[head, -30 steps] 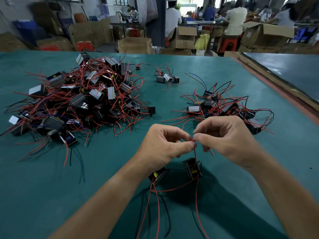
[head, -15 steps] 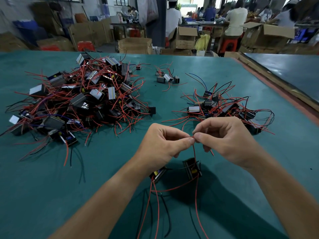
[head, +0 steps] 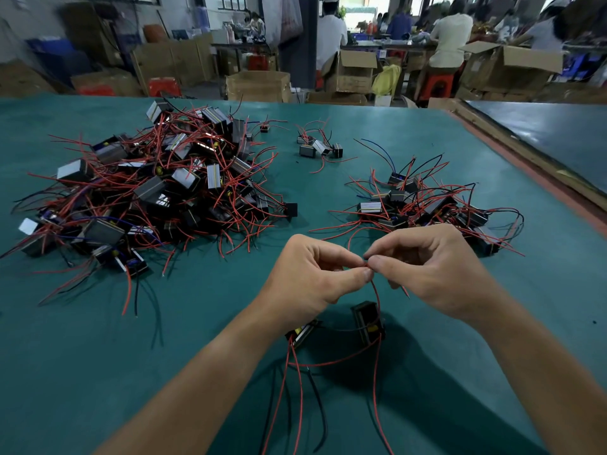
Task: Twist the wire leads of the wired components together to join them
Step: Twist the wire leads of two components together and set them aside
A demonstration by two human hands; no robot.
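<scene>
My left hand and my right hand meet fingertip to fingertip above the table, both pinching the ends of thin red wire leads. The leads run down to two small black wired components: one stands just below my right thumb, the other lies partly hidden under my left wrist. More red and black leads trail from them toward me between my forearms.
A big heap of wired components covers the left of the green table. A smaller pile lies right behind my hands, and a little cluster sits farther back. The table edge runs diagonally on the right.
Both hands have stayed in place; the fingertips shifted slightly on the pinched red lead ends. The two components below have not moved.
</scene>
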